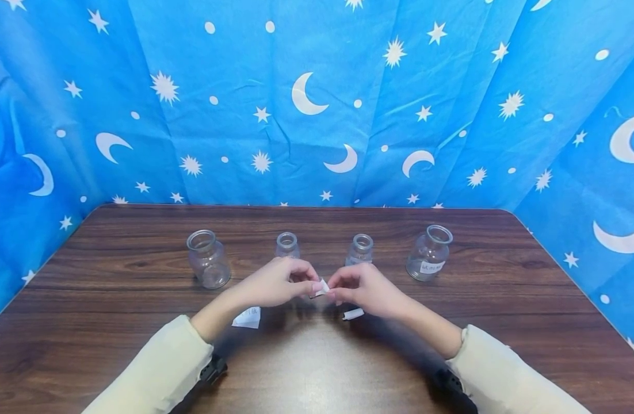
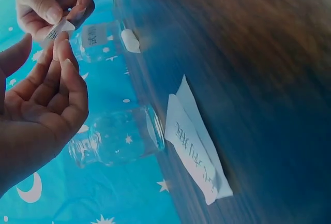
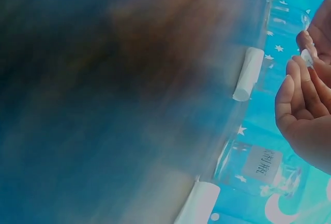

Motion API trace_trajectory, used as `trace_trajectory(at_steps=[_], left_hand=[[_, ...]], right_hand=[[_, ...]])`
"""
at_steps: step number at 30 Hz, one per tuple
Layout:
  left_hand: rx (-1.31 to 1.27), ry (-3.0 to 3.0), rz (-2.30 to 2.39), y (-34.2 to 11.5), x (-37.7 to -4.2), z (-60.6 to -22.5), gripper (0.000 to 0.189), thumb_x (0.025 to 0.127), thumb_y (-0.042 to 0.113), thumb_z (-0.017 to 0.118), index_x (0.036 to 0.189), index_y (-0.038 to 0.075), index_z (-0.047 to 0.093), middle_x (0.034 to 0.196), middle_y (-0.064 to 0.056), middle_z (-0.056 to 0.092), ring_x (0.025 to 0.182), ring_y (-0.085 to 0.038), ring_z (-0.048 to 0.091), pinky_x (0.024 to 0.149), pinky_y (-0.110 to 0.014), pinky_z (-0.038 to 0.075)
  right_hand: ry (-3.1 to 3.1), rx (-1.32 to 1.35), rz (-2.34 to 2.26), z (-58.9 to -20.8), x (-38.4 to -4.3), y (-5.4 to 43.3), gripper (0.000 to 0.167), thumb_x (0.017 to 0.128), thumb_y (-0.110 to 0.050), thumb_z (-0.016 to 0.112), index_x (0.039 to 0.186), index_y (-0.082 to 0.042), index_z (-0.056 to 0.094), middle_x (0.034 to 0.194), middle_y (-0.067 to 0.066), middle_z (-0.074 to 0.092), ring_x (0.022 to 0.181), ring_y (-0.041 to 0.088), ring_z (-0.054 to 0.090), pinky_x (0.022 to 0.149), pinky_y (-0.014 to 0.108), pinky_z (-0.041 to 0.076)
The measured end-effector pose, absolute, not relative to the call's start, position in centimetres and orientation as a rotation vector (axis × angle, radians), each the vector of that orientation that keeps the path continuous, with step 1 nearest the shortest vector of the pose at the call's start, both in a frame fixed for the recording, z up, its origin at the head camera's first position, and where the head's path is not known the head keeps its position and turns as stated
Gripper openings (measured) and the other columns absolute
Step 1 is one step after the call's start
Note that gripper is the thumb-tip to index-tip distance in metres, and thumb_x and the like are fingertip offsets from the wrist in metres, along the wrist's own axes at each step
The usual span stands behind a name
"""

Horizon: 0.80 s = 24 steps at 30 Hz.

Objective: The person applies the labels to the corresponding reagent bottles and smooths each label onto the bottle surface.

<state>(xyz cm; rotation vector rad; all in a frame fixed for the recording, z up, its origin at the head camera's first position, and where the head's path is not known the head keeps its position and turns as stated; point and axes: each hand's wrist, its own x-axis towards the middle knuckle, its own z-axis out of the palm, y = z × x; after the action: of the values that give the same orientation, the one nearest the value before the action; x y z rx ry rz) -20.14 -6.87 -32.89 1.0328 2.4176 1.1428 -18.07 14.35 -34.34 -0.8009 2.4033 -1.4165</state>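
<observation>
Over the middle of the table, my left hand [image 1: 283,282] and my right hand [image 1: 371,290] meet at a small white paper label [image 1: 322,287]. Thumb and fingertips of each hand pinch it. Handwriting shows on the label [image 2: 58,29] in the left wrist view. Just behind the hands stand two small glass jars, one at the left [image 1: 287,246] and one at the right [image 1: 362,247], both partly hidden in the head view. A rolled white piece of paper [image 1: 354,314] lies beneath my right hand. A folded paper slip with writing [image 1: 247,317] lies by my left wrist.
A larger clear jar [image 1: 209,261] stands at the left with no label showing. At the right, another larger jar [image 1: 430,253] bears a white handwritten label [image 3: 262,165]. The dark wooden table [image 1: 317,368] ends against a blue curtain [image 1: 244,69] with moons and stars.
</observation>
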Motion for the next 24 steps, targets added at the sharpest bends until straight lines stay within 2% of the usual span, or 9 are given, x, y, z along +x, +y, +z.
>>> trace_trajectory(at_steps=[9,15,20,24], left_hand=[[0.967,2.561,1.113,-7.23,-20.10,-32.82,0.010,0.083,0.017,0.066,0.079,0.011,0.059,0.070,0.008,0.056,0.063,-0.008,0.049,0.059,-0.024,0.042],[0.947,2.629,1.135,-7.43,-20.11,-33.30,0.009,0.084,0.018,0.066,0.081,0.012,0.061,0.070,0.009,0.057,0.065,-0.007,0.052,0.061,-0.025,0.043],[0.983,2.645,1.177,-7.38,-19.92,-33.34,0.007,0.085,0.014,0.063,0.078,0.013,0.062,0.066,0.009,0.055,0.063,-0.007,0.050,0.059,-0.025,0.043],[0.999,2.667,1.191,-7.31,-19.60,-33.15,0.008,0.084,0.011,0.063,0.076,0.012,0.061,0.066,0.008,0.055,0.063,-0.006,0.050,0.059,-0.024,0.043]], right_hand=[[2.269,-0.754,-1.544,-34.02,-18.06,14.65,0.012,0.086,-0.002,0.060,0.092,0.007,0.063,0.081,0.021,0.063,0.073,0.022,0.063,0.070,0.034,0.052],[2.241,-0.724,-1.573,-33.98,-17.89,14.62,0.012,0.086,-0.003,0.060,0.095,0.005,0.064,0.084,0.025,0.062,0.075,0.024,0.062,0.071,0.036,0.052],[2.297,-0.691,-1.555,-34.06,-17.93,14.52,0.016,0.085,-0.009,0.064,0.095,0.003,0.064,0.082,0.019,0.064,0.073,0.023,0.062,0.069,0.041,0.051],[2.427,-0.644,-1.497,-33.99,-18.02,14.20,0.019,0.082,-0.019,0.069,0.089,-0.002,0.066,0.076,0.013,0.064,0.070,0.025,0.061,0.064,0.036,0.050]])
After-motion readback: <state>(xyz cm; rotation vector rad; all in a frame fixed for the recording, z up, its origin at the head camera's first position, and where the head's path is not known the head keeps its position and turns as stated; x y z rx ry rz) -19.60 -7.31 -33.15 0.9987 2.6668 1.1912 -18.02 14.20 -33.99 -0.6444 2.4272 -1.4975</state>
